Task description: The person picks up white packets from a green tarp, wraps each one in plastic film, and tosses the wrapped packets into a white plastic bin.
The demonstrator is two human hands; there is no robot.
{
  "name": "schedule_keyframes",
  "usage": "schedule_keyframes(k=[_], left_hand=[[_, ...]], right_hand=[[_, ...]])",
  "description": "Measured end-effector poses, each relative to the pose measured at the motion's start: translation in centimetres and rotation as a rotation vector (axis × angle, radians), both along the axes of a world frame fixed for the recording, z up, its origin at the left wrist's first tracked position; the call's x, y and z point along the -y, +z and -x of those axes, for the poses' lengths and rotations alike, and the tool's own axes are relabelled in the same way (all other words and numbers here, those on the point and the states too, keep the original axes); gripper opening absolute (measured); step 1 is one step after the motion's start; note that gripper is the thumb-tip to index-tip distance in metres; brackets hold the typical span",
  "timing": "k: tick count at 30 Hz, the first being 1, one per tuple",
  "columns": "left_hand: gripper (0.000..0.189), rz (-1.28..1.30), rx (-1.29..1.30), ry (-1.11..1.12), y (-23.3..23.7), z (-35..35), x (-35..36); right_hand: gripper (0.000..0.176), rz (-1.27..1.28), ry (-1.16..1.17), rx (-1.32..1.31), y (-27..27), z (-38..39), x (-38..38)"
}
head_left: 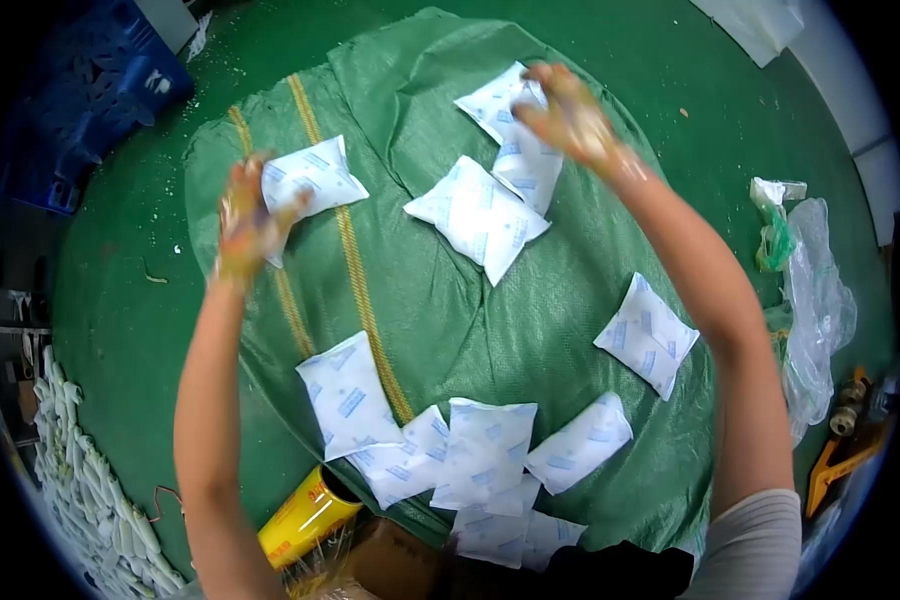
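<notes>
My left hand (253,218), slightly blurred, is at the left part of a large green woven sack (440,330), its fingers closed on a white pack with blue print (315,177). Up at the top of the sack, my right hand (568,118) has its thumb and fingers spread over a white pack (528,165); whether it grips the pack I cannot tell. Another pack (492,98) lies partly beneath that one. Just below them rests a further pack (478,218). Both hands look stained or thinly covered.
Several more white packs (490,450) lie along the sack's near side, and one (648,335) at its right. A yellow roll (308,520) is at the bottom left, a blue crate (90,95) at upper left. Clear plastic (816,300) and an orange tool (842,465) lie right.
</notes>
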State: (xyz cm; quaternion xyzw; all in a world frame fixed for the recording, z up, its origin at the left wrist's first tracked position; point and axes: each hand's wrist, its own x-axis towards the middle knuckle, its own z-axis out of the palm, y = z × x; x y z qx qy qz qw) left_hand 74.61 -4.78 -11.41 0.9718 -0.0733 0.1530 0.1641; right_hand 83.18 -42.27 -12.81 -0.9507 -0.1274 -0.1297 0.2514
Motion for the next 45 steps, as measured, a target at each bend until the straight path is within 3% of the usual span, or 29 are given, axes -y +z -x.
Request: schedule_keyframes(k=[1,2,3,5,6,9,10,11,12,14,16,19,21,22,23,25,26,28,29,31,32,33,34,36,37,39,41,43,45], left_hand=[[0.077,-0.065,-0.070,0.160,-0.9,-3.3,-2.2],[0.084,0.062,-0.306,0.276,-2.2,-5.6,-3.6],[0.086,0.066,-0.521,0.331,-4.5,-7.3,-4.1],[0.089,-0.123,-0.593,0.399,-3.4,-6.9,-1.8],[0.091,-0.016,-0.618,0.353,-3.6,-7.6,-2.8],[0.090,0.285,-0.720,0.347,-3.7,-7.9,-3.9],[0.086,0.362,-0.651,0.249,-5.9,-8.0,-4.9],[0.083,0.427,-0.590,0.147,-6.9,-7.7,-5.4],[0.076,0.483,-0.638,0.119,-5.2,-5.9,-3.5],[0.075,0.603,-0.672,-0.133,-4.7,-2.0,0.6],[0.066,0.323,-0.749,-0.056,-2.8,3.0,4.4],[0.062,0.014,-0.643,-0.174,-2.1,9.3,7.4],[0.060,0.118,-0.690,-0.236,-1.7,14.3,8.6],[0.057,0.219,-0.678,-0.284,-1.2,16.0,9.4],[0.052,0.171,-0.749,-0.375,-0.4,17.3,10.2],[0.047,0.162,-0.547,-0.546,-0.4,21.3,11.4],[0.047,0.173,-0.552,-0.564,-0.3,22.2,12.1],[0.043,0.306,-0.727,-0.730,0.3,23.4,13.0],[0.040,0.289,-0.928,-0.715,0.1,23.1,13.4],[0.037,0.273,-0.570,-0.668,-2.0,24.3,12.2],[0.035,0.192,-0.359,-0.647,-1.0,24.1,11.0],[0.033,0.112,-0.145,-0.620,0.8,24.1,9.8],[0.030,0.207,-0.284,-0.486,4.3,24.9,8.7],[0.025,0.328,-0.409,-0.208,12.6,28.6,6.4],[0.022,0.354,-0.413,-0.078,15.4,31.4,5.2],[0.022,0.448,-0.189,-0.080,17.3,38.6,1.6],[0.020,0.538,-0.189,0.043,19.1,48.8,-0.1],[0.017,0.565,-0.143,0.047,17.2,59.2,-2.6],[0.020,0.436,-0.267,0.356,17.4,69.1,-1.5]], right_hand=[[0.055,0.133,-0.143,-0.064,-0.5,-4.3,-1.1],[0.069,0.075,-0.266,-0.412,0.5,-6.2,-2.1],[0.069,0.073,-0.258,-0.402,0.2,-6.5,-2.9],[0.086,0.325,-0.377,-0.511,-2.8,-7.2,-4.6],[0.098,0.388,-0.341,-0.545,-4.2,-7.8,-4.3],[0.096,0.322,-0.272,-0.655,-4.5,-9.3,-2.7],[0.089,0.293,-0.213,-0.701,-4.0,-9.8,-2.2],[0.077,0.502,0.314,-0.613,-6.6,-12.8,-0.3],[0.073,0.485,0.363,-0.688,-5.8,-11.9,-0.5],[0.069,0.467,0.419,-0.767,-2.9,-8.0,-1.9],[0.068,0.492,0.247,-0.823,0.1,-1.8,-3.9],[0.070,0.237,0.393,-1.061,0.2,5.4,-2.5],[0.059,-0.039,0.745,-0.887,-5.6,10.5,0.2],[0.042,0.244,0.791,-0.549,-5.1,15.0,0.3],[0.036,0.154,0.365,-0.813,-0.4,19.1,-0.9],[0.042,0.240,0.619,-0.474,-2.4,23.3,0.6],[0.042,0.248,0.603,-0.487,-2.3,25.3,1.5],[0.053,-0.034,0.399,-0.566,-1.4,29.3,2.0],[0.053,-0.032,0.392,-0.572,-1.3,30.8,2.7],[0.063,0.223,0.369,-0.449,-1.3,32.6,3.8],[0.068,0.295,0.289,-0.496,1.8,32.7,3.6],[0.066,0.272,0.240,-0.331,3.1,32.8,4.6],[0.065,0.251,0.191,-0.164,4.2,32.9,6.1],[0.067,0.200,0.151,-0.122,4.5,32.3,10.4],[0.067,0.190,0.151,-0.100,4.4,34.6,11.6],[0.068,0.314,-0.024,-0.388,5.6,36.9,12.8],[0.072,0.363,-0.034,-0.556,6.1,42.2,10.8],[0.071,0.225,-0.066,-0.404,3.6,47.6,8.7],[0.076,0.360,0.201,-0.143,1.9,53.0,6.1]])
